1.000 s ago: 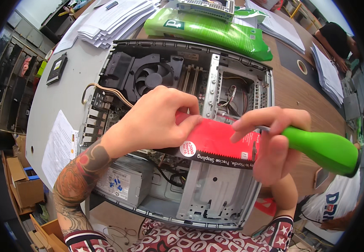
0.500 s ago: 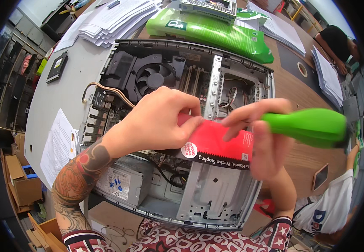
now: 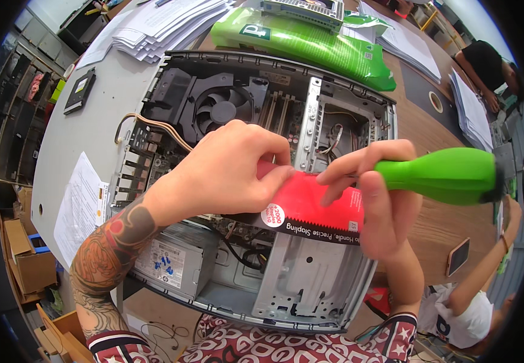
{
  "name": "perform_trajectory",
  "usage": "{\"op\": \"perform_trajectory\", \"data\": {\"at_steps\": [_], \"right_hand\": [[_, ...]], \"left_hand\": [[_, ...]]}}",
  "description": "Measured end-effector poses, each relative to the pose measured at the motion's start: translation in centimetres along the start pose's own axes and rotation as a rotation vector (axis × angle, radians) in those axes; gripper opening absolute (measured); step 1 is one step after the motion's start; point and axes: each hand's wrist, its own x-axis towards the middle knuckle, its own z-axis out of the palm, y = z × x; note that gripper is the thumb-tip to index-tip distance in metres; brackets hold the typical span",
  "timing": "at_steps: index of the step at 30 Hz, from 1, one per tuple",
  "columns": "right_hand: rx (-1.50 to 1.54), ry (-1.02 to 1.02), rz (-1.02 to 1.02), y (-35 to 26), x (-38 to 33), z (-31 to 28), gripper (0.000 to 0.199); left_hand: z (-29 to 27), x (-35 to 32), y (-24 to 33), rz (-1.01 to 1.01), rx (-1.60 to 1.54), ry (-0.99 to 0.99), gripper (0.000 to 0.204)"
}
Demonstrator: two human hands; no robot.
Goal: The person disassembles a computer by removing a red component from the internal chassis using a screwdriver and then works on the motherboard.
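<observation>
The left hand (image 3: pixel 231 172) pinched a red packet (image 3: pixel 317 202) over the open computer (image 3: pixel 289 275). The right hand (image 3: pixel 389 218) grasped a green screwdriver (image 3: pixel 443 175).

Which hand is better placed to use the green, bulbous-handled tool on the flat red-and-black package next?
Probably the right hand: it holds the tool near the package's right end. The left hand pinches the package's left part, so it looks occupied.

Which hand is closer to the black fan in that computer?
Left. The left hand is just below the black fan in the picture, gripping the red package; the right hand is farther, to the lower right, holding the green-handled tool.
</observation>
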Motion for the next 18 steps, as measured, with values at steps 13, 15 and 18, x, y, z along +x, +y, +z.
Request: {"op": "perform_trajectory", "data": {"at_steps": [13,15,18], "right_hand": [[-0.009,-0.042,0.084,0.38,-0.14,0.08,0.028],[0.105,0.107,0.006,0.21,-0.31,0.31,0.028],[0.050,0.044,0.005,0.62,-0.33,0.21,0.029]], "left_hand": [[0.13,-0.01,-0.03,0.013,-0.010,0.018,0.014],[0.00,0.02,-0.04,0.014,0.023,0.005,0.014],[-0.07,0.00,0.18,0.009,0.007,-0.003,0.013]]}}
